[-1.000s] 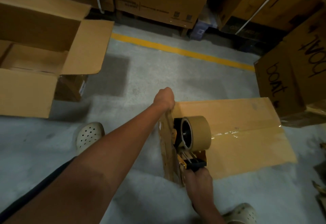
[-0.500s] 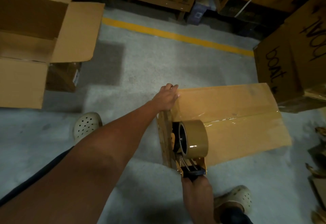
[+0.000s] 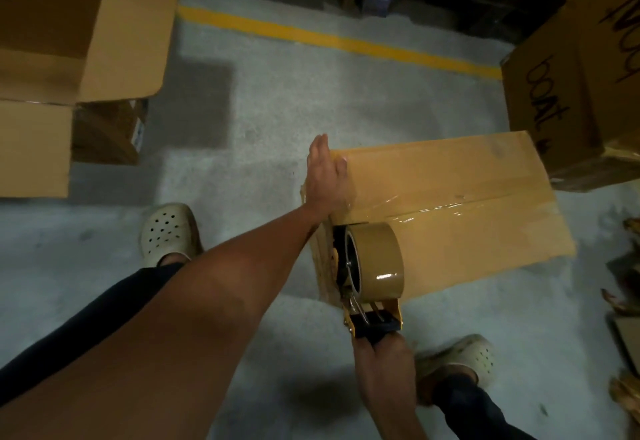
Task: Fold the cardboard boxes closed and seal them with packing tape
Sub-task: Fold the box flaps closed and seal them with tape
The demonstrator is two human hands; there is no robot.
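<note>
Box [image 3: 450,217] on the concrete floor [image 3: 242,162], flaps folded shut, glossy tape [image 3: 433,209] along its centre seam; contents hidden. We count one tape dispenser [image 3: 367,315] carrying one brown roll [image 3: 375,264], set against the box's near end. We note a second box [image 3: 104,41] at upper left, flaps open, inside mostly out of view, and a third box [image 3: 571,93] at right, marked in black. Left hand [image 3: 323,176] lies flat on the shut box's near edge, fingers straight. Right hand [image 3: 384,370] is curled round the dispenser handle.
</note>
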